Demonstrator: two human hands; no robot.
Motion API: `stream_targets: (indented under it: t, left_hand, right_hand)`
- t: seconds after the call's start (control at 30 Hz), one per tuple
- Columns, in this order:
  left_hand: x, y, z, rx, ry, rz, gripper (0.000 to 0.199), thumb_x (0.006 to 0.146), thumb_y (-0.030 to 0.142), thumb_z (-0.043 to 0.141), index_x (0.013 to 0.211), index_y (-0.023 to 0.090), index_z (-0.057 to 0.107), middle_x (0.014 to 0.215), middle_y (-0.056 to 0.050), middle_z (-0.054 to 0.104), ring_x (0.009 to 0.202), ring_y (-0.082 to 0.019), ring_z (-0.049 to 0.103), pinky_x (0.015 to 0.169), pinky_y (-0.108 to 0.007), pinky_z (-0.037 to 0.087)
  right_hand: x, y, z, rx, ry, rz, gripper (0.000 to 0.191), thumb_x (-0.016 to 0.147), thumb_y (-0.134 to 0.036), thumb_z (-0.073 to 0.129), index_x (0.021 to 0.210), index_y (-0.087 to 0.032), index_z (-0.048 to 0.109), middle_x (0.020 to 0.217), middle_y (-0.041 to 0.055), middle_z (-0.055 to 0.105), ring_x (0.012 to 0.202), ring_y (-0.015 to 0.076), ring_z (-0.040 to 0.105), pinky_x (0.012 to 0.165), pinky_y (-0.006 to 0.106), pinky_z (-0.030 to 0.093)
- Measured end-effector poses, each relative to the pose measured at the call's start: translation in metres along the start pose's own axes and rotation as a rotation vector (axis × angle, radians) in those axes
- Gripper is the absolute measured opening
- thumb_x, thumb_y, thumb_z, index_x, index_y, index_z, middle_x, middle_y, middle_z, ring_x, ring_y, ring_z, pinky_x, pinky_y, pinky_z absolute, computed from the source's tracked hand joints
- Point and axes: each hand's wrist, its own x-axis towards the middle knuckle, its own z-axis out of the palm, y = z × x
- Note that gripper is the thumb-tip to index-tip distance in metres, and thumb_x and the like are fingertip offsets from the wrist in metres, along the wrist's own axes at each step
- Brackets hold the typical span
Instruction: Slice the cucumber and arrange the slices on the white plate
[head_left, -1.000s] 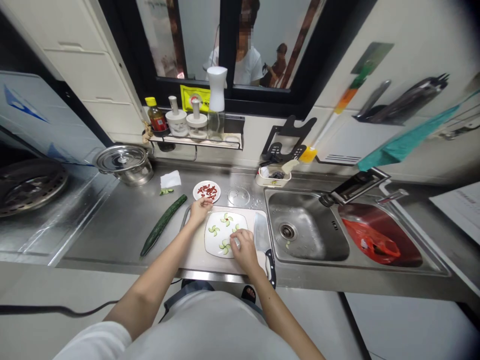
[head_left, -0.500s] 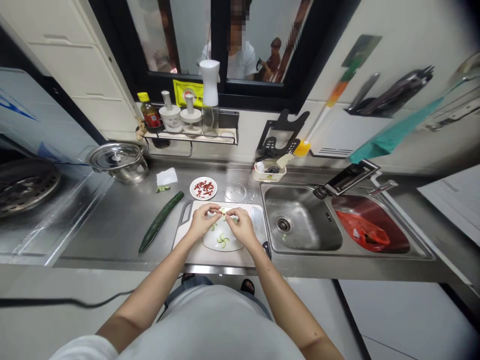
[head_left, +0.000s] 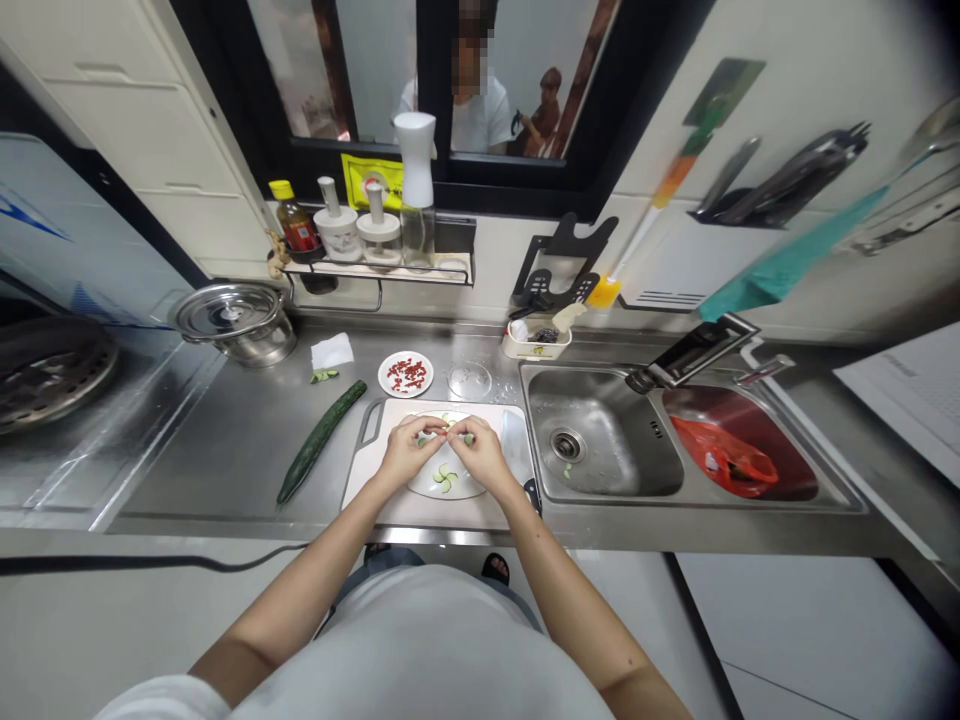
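My left hand [head_left: 405, 447] and my right hand [head_left: 478, 450] meet fingertip to fingertip over a white plate [head_left: 420, 488]. Both are pinched around a tiny red piece [head_left: 447, 433], mostly hidden by the fingers. Cucumber slices [head_left: 445, 478] lie on the plate in a pinwheel at its near side; more green slices show partly behind my fingers. Under the plate is a light cutting board [head_left: 390, 512] with a grey handle. A knife [head_left: 514, 440] with a black handle lies along its right side. Beyond the board stands a small white dish [head_left: 385, 384] of red pieces [head_left: 409, 374].
A whole cucumber [head_left: 321, 440] lies left of the board, below cucumber scraps [head_left: 324, 377] and a white tissue [head_left: 331, 351]. A lidded steel pot [head_left: 247, 335] stands back left. A clear round lid or dish [head_left: 469, 380] sits behind the board. The double sink [head_left: 607, 470] is right.
My hands have come slightly lower and closer together over the plate, still pinching. The view has shifted a little; the things on the counter have stayed put.
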Motion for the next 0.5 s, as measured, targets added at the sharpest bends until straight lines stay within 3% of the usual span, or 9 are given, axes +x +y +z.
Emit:
stream_targets:
  t: [0.3, 0.5]
  left_hand:
    - [-0.008, -0.008, 0.001, -0.038, -0.053, -0.057, 0.028, 0.077, 0.019, 0.06, 0.104, 0.022, 0.066, 0.093, -0.003, 0.072, 0.086, -0.016, 0.063, 0.076, -0.026, 0.048]
    - [-0.018, -0.024, 0.002, 0.084, -0.047, -0.157, 0.025, 0.078, 0.021, 0.058, 0.101, 0.022, 0.066, 0.09, -0.002, 0.071, 0.082, -0.016, 0.062, 0.08, -0.027, 0.046]
  right_hand:
    - [-0.01, 0.008, 0.0, 0.003, -0.021, -0.004, 0.01, 0.082, -0.024, 0.055, 0.073, -0.021, 0.06, 0.081, 0.0017, 0.063, 0.083, 0.0171, 0.056, 0.079, 0.03, 0.042]
    - [-0.03, 0.026, 0.009, -0.225, -0.11, -0.032, 0.013, 0.085, -0.023, 0.054, 0.075, -0.021, 0.061, 0.083, 0.0039, 0.062, 0.087, 0.0194, 0.051, 0.082, 0.032, 0.04]
